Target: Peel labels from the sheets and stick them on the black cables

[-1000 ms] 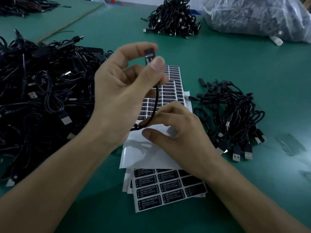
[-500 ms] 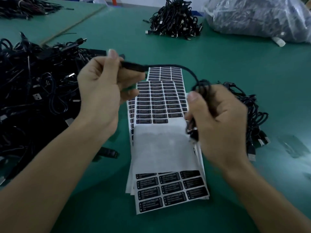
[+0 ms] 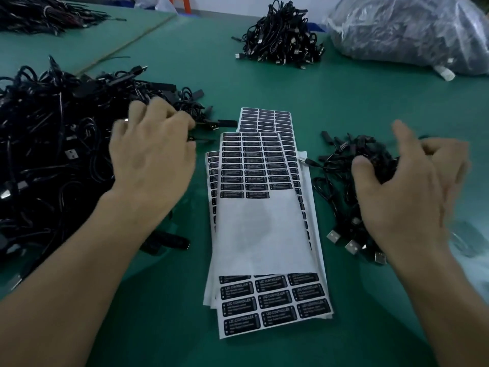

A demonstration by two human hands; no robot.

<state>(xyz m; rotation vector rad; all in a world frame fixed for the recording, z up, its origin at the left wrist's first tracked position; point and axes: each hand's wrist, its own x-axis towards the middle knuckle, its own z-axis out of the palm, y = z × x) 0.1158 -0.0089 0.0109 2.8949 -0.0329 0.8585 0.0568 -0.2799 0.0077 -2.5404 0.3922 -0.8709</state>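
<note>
the left hand (image 3: pixel 153 154) lies palm down on the near edge of the big tangled heap of black cables with silver plugs (image 3: pixel 53 144) at the left of the green table mat (image 3: pixel 370 107). its fingers are stretched forward and spread apart, the tips resting on the cords, and nothing is closed inside them.

the right hand (image 3: pixel 404 192) is over the small loose pile of black cables (image 3: pixel 341 181) at the right. it is smeared by motion: the fingers are splayed and loosely bent, and the thumb touches a dark clump of cord. i cannot tell whether that clump is gripped or only touched.

between the two hands lies the fanned stack of white label sheets with black rectangular stickers (image 3: pixel 264 234), flat on the mat. the top sheet has rows of stickers at its far end, a bare white stretch across the middle, and more rows at the near end printed "led controller". the sheets lie just beside the small pile, and one thin cable end reaches onto their right edge. neither hand touches the sheets.

flat silver usb plugs (image 3: pixel 352 246) stick out of the near side of the small pile, beside the right wrist.

further back sit a compact mound of black cables (image 3: pixel 283 41) and, to its right, a bulging clear plastic bag of dark cables (image 3: pixel 412 30), well apart from the hands.
</note>
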